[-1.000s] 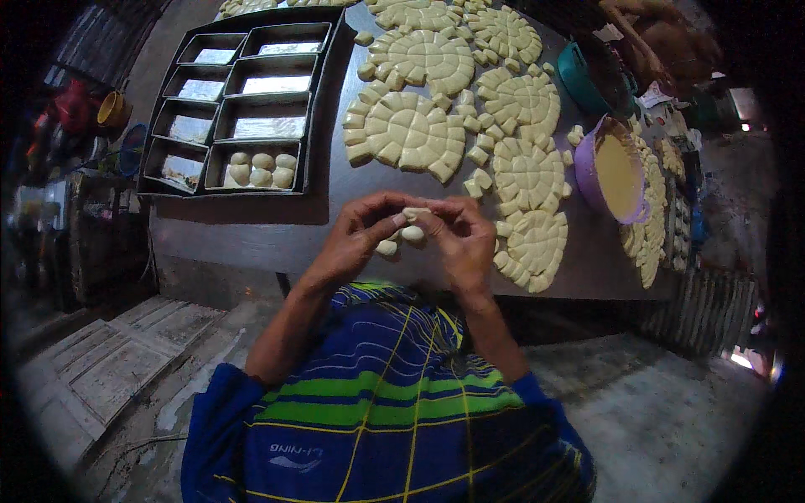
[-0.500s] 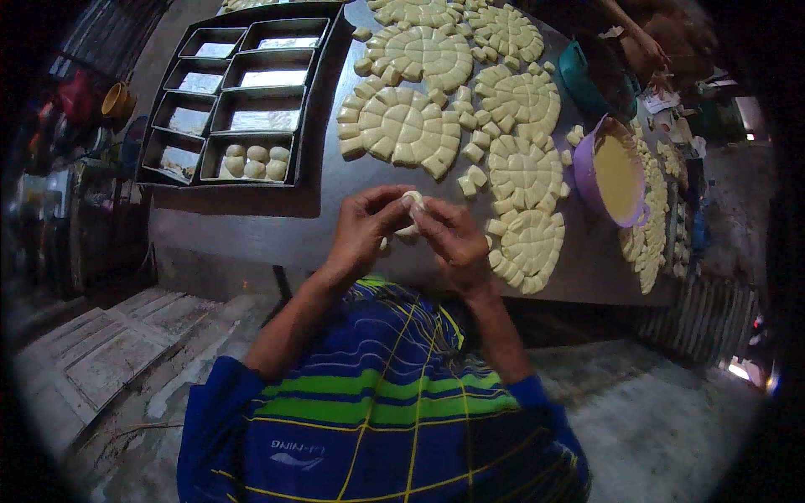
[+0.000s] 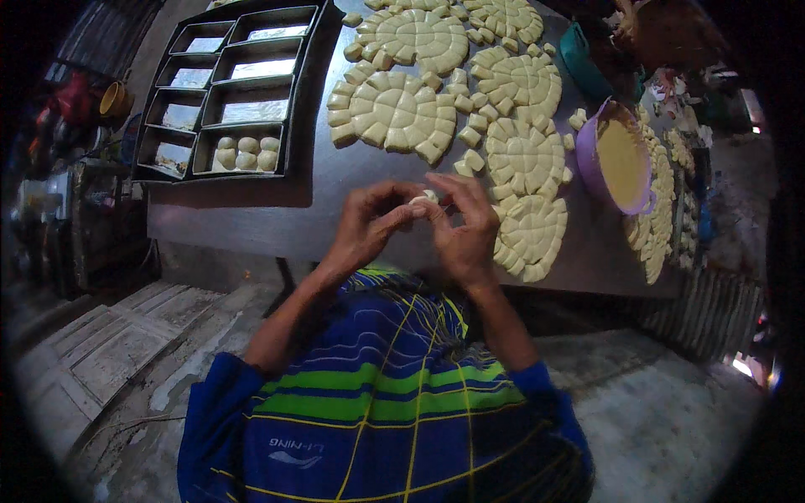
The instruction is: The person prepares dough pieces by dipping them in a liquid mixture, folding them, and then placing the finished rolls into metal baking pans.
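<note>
A small piece of pale dough [image 3: 428, 197] is pinched between my two hands, above the near part of the metal table [image 3: 251, 226]. My left hand [image 3: 369, 218] grips it from the left with thumb and fingers. My right hand [image 3: 465, 222] closes on it from the right, its fingers bent over the top. The fingers cover most of the dough. Just beyond lie flat rounds of cut dough [image 3: 402, 113] and loose dough pieces [image 3: 471, 137]. At left, several smooth dough balls [image 3: 246, 157] sit in the nearest right compartment of a dark baking pan set [image 3: 289, 134].
A purple bowl [image 3: 591, 159] with a yellow mixture stands to the right, and a green basin [image 3: 583, 63] is behind it. More dough pieces [image 3: 658, 193] spread along the right side. Another person's arm [image 3: 625, 21] shows dimly at the far right.
My right fingers have lifted and bent over the dough, which has turned between my hands. The view has shifted slightly. At the far right, the other person's hand has drawn back.
</note>
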The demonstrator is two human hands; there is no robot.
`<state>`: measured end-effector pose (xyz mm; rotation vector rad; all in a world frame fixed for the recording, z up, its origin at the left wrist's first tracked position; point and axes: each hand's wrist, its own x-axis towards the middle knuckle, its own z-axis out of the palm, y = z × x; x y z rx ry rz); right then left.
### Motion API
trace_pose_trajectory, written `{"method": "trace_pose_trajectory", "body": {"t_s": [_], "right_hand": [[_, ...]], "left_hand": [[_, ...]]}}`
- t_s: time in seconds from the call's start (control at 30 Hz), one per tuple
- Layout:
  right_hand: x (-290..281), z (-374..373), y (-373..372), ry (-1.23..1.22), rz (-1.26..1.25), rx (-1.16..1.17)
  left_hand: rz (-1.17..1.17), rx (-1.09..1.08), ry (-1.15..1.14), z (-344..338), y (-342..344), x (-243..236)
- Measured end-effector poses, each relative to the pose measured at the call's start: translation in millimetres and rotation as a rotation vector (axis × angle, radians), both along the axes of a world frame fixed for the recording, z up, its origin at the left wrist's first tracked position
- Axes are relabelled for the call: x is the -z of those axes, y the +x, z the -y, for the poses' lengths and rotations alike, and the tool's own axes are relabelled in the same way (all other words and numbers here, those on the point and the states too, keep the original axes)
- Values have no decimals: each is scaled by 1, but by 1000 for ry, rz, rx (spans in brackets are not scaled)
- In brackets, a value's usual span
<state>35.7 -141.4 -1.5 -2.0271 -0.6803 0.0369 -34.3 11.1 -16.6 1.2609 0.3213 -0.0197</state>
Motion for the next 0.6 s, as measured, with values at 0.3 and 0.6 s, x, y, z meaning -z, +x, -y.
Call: {"method": "trace_pose_trajectory", "body": {"t_s": [0.3,0.6], "right_hand": [[14,8,15,65,-356,-87],[38,14,16,165,-779,-75]], "left_hand": [[-49,32,125,-7,6,18],[-59,7,-228,-5,-1,28]]}}
